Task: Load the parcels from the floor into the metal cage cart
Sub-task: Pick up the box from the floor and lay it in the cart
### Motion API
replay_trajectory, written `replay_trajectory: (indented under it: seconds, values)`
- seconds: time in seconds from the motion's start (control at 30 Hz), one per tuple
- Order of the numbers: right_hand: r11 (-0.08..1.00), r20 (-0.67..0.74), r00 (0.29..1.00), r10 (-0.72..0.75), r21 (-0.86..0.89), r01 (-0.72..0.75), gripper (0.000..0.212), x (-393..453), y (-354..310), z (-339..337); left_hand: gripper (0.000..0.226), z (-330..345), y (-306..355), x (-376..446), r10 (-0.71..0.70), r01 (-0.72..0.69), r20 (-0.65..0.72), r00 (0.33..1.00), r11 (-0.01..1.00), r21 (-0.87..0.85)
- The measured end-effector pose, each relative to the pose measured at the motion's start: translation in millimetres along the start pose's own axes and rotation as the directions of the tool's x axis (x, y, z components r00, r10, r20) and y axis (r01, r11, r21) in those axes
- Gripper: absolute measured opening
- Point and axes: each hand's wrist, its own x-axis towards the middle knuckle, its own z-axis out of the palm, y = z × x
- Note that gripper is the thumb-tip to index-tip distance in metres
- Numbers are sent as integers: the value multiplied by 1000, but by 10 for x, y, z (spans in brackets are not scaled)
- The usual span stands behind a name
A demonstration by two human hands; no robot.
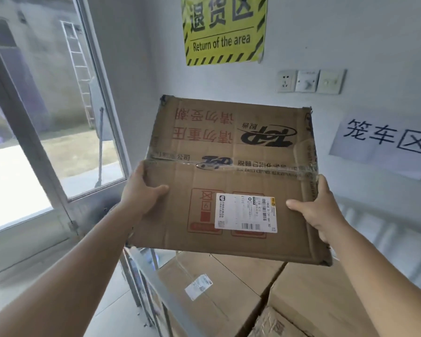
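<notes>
Two bare forearms reach up as the left hand (141,193) and right hand (319,210) clamp a taped cardboard parcel (229,176), fingers curled around its side edges, above the boxes (212,288) stacked in the metal cage cart (156,288), with lowering it onto them apparently next.

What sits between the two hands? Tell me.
In the head view, the cardboard box spans the whole stretch: the left hand grips its left edge and the right hand its right edge, with a white shipping label on the box face.
</notes>
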Motion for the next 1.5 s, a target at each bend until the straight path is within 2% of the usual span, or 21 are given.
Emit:
replay_trajectory:
  seconds: [0.17,0.27,0.33,0.7,0.87,1.13,1.33,1.5]
  values:
    - [992,-64,990,126,-11,-127,109,239,364,78,81,620,-95,557,27,-31,143,989,999,29]
    - [977,-98,972,213,0,-214,109,399,546,268,74,973,-263,945,21,-31,220,975,999,42]
    - [962,-127,954,272,3,-273,110,511,658,458,79,1213,-429,1276,24,-41,285,958,998,52]
    - [819,-229,791,568,60,-571,111,980,1116,1468,86,2167,-1217,2503,-84,6,582,809,991,134]
    - [764,-231,735,637,62,-642,111,1201,1330,1761,97,2535,-1550,2828,-144,15,639,755,979,203]
    - [693,-204,672,712,51,-719,111,1660,1840,2147,82,3126,-1929,3146,-227,69,633,740,962,264]
    - [656,-181,640,747,46,-753,109,2047,2354,2452,76,3644,-2346,3379,-264,39,647,715,940,339]
    - [600,-156,586,795,60,-798,110,2255,2889,2696,71,4149,-2712,3488,-307,26,671,675,919,395]
